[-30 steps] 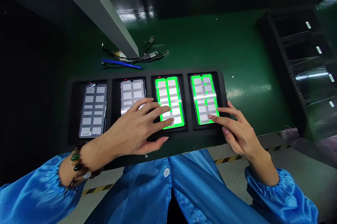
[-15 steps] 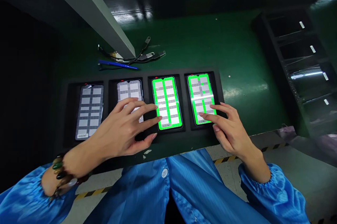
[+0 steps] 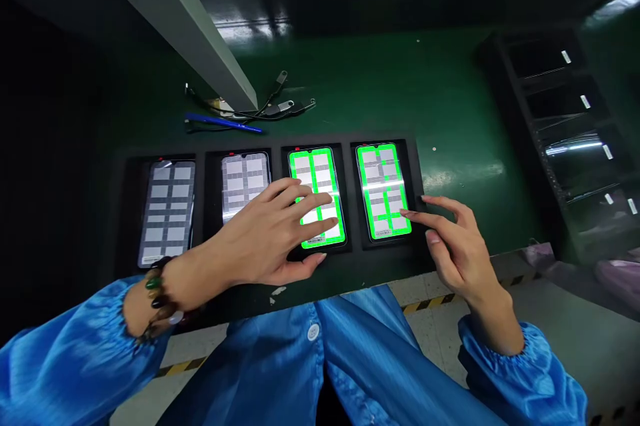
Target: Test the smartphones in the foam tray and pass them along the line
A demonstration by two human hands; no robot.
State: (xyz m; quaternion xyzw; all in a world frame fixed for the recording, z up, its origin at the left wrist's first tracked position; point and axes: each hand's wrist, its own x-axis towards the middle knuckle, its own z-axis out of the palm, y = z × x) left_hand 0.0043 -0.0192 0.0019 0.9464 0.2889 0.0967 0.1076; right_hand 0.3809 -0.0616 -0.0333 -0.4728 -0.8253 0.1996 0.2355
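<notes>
If you take the row's middle on the bench (image 3: pixel 360 86) as a dial's centre, the near three-o'clock phone (image 3: pixel 324 169) has its border and middle line green, its cross-strips grey where I can see them. The far three-o'clock phone (image 3: pixel 383 194) has a green border, a broken green middle line and one green cross-strip low down. No green shows on the near nine-o'clock phone (image 3: pixel 245 179), partly covered, or the far nine-o'clock phone (image 3: pixel 169 213), so I'd judge the greening half begun, nowhere finished. The left hand (image 3: pixel 280 233) spreads over the nearer green one, gripping nothing; the right hand (image 3: pixel 463 239), also ungripping, sets a fingertip at the farther one's edge. I count four phones, two hands, one blue stick (image 3: pixel 223 123) at eleven o'clock; the cables (image 3: pixel 287 108) beside it are too tangled to count.
</notes>
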